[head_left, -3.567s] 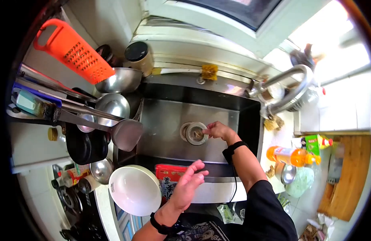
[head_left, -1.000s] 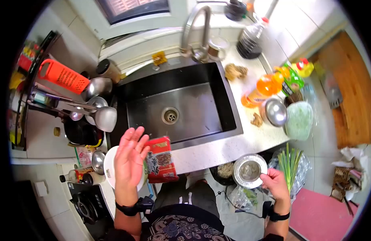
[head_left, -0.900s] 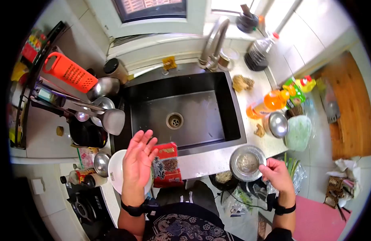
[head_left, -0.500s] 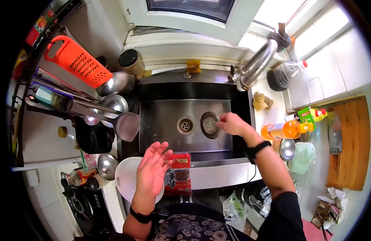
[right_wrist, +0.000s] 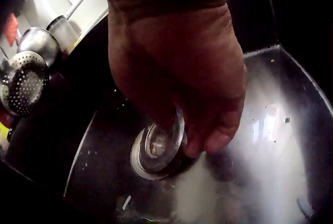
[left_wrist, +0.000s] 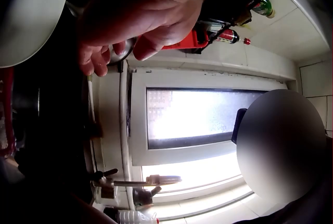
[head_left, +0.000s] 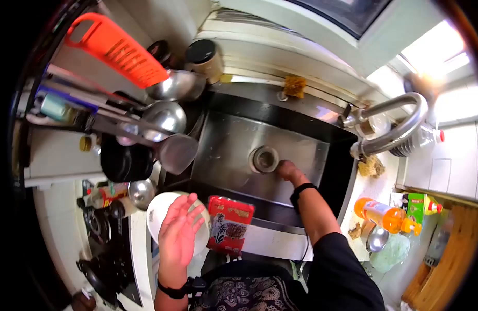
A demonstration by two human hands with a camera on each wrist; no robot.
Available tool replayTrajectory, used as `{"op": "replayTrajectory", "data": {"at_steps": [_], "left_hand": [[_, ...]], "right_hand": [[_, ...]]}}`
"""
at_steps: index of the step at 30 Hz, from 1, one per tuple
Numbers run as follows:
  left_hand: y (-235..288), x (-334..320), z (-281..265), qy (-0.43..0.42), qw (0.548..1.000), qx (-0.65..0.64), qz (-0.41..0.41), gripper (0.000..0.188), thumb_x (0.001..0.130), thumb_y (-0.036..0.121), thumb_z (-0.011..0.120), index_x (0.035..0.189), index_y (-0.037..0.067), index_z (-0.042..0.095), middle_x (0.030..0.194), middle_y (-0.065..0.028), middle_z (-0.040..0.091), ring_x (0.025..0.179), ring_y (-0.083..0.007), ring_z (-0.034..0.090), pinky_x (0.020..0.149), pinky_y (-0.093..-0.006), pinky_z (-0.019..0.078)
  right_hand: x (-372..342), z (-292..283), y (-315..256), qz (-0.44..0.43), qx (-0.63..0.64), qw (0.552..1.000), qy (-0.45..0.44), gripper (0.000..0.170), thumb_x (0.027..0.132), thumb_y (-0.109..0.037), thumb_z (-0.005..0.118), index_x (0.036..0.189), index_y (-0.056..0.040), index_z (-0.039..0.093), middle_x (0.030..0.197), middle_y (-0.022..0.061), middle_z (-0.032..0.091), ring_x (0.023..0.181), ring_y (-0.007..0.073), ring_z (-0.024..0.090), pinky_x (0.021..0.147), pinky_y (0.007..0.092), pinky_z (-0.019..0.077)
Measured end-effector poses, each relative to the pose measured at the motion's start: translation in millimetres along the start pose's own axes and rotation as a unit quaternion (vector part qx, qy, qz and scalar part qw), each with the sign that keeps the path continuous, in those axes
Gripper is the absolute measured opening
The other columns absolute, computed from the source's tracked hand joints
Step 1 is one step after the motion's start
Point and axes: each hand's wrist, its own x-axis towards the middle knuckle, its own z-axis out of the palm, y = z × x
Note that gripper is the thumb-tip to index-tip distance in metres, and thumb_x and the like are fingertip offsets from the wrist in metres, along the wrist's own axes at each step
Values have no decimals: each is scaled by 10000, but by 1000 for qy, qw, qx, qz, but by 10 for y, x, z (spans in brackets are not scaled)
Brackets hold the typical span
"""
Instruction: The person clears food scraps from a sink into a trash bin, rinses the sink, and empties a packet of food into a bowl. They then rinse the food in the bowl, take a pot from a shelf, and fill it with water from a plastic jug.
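My right hand [head_left: 289,171] reaches down into the dark sink [head_left: 223,145] and pinches the rim of a round metal sink strainer [head_left: 267,157]. In the right wrist view the strainer [right_wrist: 176,146] is tilted and overlaps the round drain [right_wrist: 136,162], with my thumb and fingers at its edge. My left hand [head_left: 180,230] is raised with the palm up and fingers spread, holding nothing. Beneath it in the head view stands a white bowl [head_left: 157,212], partly covered by the hand. A red printed food packet [head_left: 229,224] lies beside the bowl on the sink's near edge.
A curved metal faucet [head_left: 399,129] stands at the sink's right corner. Steel ladles, a spatula [head_left: 177,153] and an orange basket [head_left: 117,49] hang at the left. On the right counter are an orange drink bottle [head_left: 384,214] and a metal bowl [head_left: 375,237].
My right hand has brought the strainer from right of the counter, over a bin, back into the sink and across to the drain. The head view has turned. My left hand stays raised and open.
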Motion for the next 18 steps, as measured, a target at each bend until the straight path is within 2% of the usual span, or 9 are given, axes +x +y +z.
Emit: {"op": "replayTrajectory", "data": {"at_steps": [1, 2, 5, 7, 8, 11, 15, 17, 18], "left_hand": [[13, -19, -12, 13, 1000, 11, 9, 391, 914, 143, 480, 1292, 49, 451, 1318, -121, 471, 1120, -223, 514, 914, -361, 437], [3, -15, -74, 20, 999, 33, 18, 419, 918, 144, 474, 1323, 44, 435, 1324, -126, 472, 1119, -222, 516, 925, -360, 430], [1, -62, -223, 55, 996, 35, 55, 343, 920, 121, 535, 1254, 47, 507, 1161, -91, 584, 1021, -188, 576, 869, -310, 456], [18, -88, -324, 80, 992, 24, 95, 280, 897, 85, 581, 1173, 46, 556, 954, -100, 649, 829, -164, 626, 774, -284, 496], [43, -106, -362, 87, 990, 23, 106, 261, 895, 84, 585, 1152, 45, 560, 925, -100, 652, 805, -161, 624, 757, -280, 496], [101, -198, -455, 82, 989, 32, 119, 217, 898, 91, 586, 1109, 45, 567, 883, -96, 652, 774, -151, 617, 734, -277, 492], [105, -242, -487, 41, 994, 35, 93, 206, 903, 105, 586, 1097, 41, 566, 881, -72, 646, 769, -140, 605, 731, -269, 476], [96, -213, -435, 58, 989, 114, 76, 219, 903, 104, 584, 1109, 32, 562, 910, -62, 642, 805, -137, 603, 763, -272, 472], [89, -190, -409, 63, 984, 153, 67, 225, 903, 103, 583, 1114, 27, 560, 925, -56, 640, 822, -136, 602, 780, -274, 470]], "right_hand": [[-58, -29, -12, 13, 24, 1000, -3, 310, 810, -236, 584, 1022, -12, 620, 855, 128, 642, 714, 210, 627, 549, 332, 506], [-110, -98, -29, 65, 76, 995, -19, 329, 818, -244, 584, 1044, -8, 618, 859, 125, 641, 709, 207, 627, 554, 325, 505], [-259, -172, -3, -30, -10, 999, 8, 420, 843, -312, 588, 1127, -2, 594, 895, 115, 642, 764, 210, 630, 596, 315, 515], [-653, -186, -385, -59, 72, 995, -36, 501, 841, -405, 579, 1113, 15, 598, 1001, 192, 634, 930, 276, 617, 782, 370, 480], [-856, -171, -611, -74, 113, 989, -56, 545, 840, -452, 575, 1106, 23, 601, 1053, 231, 631, 1013, 308, 610, 875, 398, 462], [-1248, 93, -1062, -168, 35, 983, -61, 582, 833, -522, 571, 1097, -6, 610, 1043, 211, 637, 995, 322, 610, 848, 403, 467], [-1457, 406, -1298, -175, -28, 978, -111, 476, 818, -442, 613, 1046, -24, 620, 985, 209, 639, 954, 344, 612, 810, 409, 473], [-1532, 454, -1309, -165, -77, 978, -99, 427, 809, -403, 625, 1002, -22, 627, 940, 213, 641, 914, 349, 617, 783, 415, 476], [-1611, 425, -1316, -154, -55, 981, -102, 379, 801, -369, 625, 957, -24, 626, 894, 219, 634, 863, 362, 613, 750, 425, 474]]}}
